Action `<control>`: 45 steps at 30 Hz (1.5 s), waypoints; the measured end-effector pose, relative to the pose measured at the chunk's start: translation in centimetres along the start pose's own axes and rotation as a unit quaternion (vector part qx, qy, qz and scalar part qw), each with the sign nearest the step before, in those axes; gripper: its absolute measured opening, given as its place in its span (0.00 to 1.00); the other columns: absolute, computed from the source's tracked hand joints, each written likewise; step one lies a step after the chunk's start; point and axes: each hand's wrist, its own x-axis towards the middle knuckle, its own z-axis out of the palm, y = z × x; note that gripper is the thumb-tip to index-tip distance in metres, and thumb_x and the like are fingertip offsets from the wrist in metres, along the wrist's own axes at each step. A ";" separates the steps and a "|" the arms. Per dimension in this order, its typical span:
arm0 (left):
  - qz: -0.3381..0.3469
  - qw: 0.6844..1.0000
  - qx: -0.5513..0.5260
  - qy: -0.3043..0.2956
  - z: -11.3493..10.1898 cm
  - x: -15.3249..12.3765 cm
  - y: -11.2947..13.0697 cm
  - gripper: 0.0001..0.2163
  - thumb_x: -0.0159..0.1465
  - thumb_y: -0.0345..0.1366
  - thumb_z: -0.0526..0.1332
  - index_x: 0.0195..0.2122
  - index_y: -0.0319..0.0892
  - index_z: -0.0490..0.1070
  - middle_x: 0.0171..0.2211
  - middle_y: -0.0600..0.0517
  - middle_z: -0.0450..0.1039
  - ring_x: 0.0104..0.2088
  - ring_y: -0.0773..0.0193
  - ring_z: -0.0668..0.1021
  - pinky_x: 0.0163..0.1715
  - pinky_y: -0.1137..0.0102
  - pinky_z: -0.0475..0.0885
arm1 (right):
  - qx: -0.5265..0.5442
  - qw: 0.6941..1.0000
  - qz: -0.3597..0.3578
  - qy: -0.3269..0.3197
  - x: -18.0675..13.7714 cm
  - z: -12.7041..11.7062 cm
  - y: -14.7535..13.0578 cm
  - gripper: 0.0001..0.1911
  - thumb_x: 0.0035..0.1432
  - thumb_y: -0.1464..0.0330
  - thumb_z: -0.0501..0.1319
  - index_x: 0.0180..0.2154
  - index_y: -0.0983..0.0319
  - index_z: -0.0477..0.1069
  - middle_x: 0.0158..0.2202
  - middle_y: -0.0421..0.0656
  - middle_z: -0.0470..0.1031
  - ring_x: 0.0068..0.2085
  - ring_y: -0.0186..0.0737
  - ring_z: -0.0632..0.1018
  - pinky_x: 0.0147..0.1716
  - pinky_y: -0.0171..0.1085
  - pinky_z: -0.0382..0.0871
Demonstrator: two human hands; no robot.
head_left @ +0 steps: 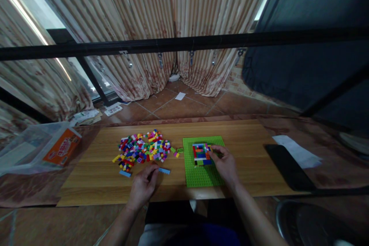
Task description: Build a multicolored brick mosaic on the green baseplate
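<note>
My left hand is over the near part of the wooden table, closed in a pinch at the left end of a long light-blue brick. A second light-blue brick lies to the left of that hand. On the green baseplate stands a block of multicoloured bricks with red, blue, white and orange parts. My right hand grips its right side with thumb and fingers; the exact spot under the fingertips is hidden. Left of the baseplate spreads a heap of loose small bricks.
A clear plastic box with an orange label stands left of the wooden table. At the right end lie a black flat object and white paper. A black metal bar crosses before the curtains.
</note>
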 end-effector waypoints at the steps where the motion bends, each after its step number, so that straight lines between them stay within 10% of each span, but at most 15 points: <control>1: -0.001 1.000 0.001 0.002 0.0 0.0 0.0 0.08 0.62 0.38 0.57 0.37 0.45 0.74 0.35 0.52 0.80 0.36 0.61 0.81 0.38 0.70 0.76 | -0.011 1.000 0.006 0.004 0.0 0.1 -0.1 0.19 0.49 0.56 0.62 0.38 0.62 0.75 0.39 0.48 0.76 0.40 0.45 0.76 0.43 0.45 0.69; 28: 0.003 1.000 0.002 -0.004 -0.2 -0.1 0.5 0.08 0.63 0.38 0.55 0.37 0.45 0.74 0.34 0.53 0.79 0.34 0.63 0.80 0.36 0.71 0.74 | 0.049 0.998 0.038 -0.022 0.2 0.2 -0.7 0.24 0.47 0.51 0.63 0.37 0.64 0.74 0.35 0.49 0.79 0.35 0.45 0.78 0.37 0.43 0.72; 37: -0.009 1.000 0.004 -0.019 -0.4 -0.1 0.9 0.09 0.64 0.37 0.55 0.36 0.44 0.74 0.33 0.53 0.78 0.34 0.63 0.79 0.36 0.71 0.73 | 0.038 0.996 0.013 0.076 -0.6 -1.1 -2.6 0.22 0.52 0.52 0.59 0.36 0.64 0.75 0.35 0.48 0.79 0.38 0.46 0.77 0.40 0.44 0.70; 45: -0.003 1.000 -0.001 -0.004 0.0 -0.3 0.4 0.08 0.64 0.36 0.55 0.38 0.44 0.73 0.34 0.52 0.78 0.35 0.64 0.79 0.36 0.71 0.73 | -0.005 0.993 -0.095 -0.074 -4.3 2.2 -5.3 0.13 0.60 0.61 0.55 0.38 0.60 0.75 0.40 0.46 0.77 0.41 0.43 0.76 0.42 0.42 0.69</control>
